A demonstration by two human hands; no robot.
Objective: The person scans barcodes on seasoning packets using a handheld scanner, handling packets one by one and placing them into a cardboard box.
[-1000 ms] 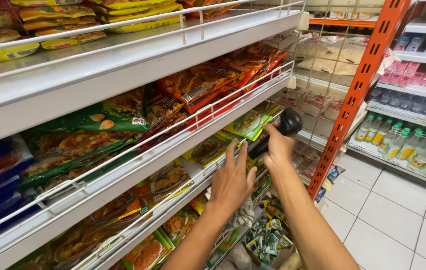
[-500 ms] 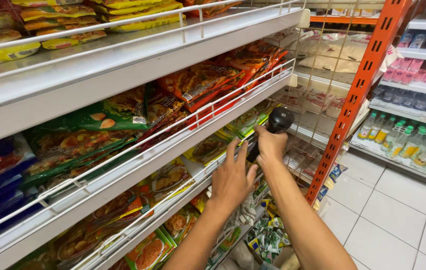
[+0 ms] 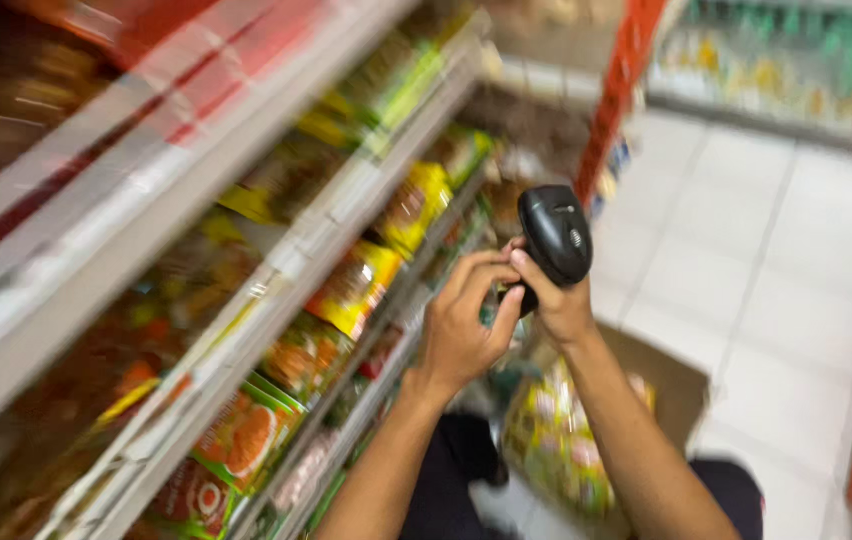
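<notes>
The right hand (image 3: 558,300) is closed around the handle of a black scanner (image 3: 555,236), whose rounded head stands up above the fist and tilts toward the shelves. The left hand (image 3: 464,322) is just beside it, fingers curled, thumb and fingertips touching the scanner's handle below the head; whether it truly grips is blurred. Left of both hands runs a white shelf rail (image 3: 296,265) with orange and yellow packets (image 3: 351,290) behind it. Below the hands sits an open cardboard box (image 3: 681,390) holding more packets. A white tiled floor (image 3: 776,280) lies to the right.
</notes>
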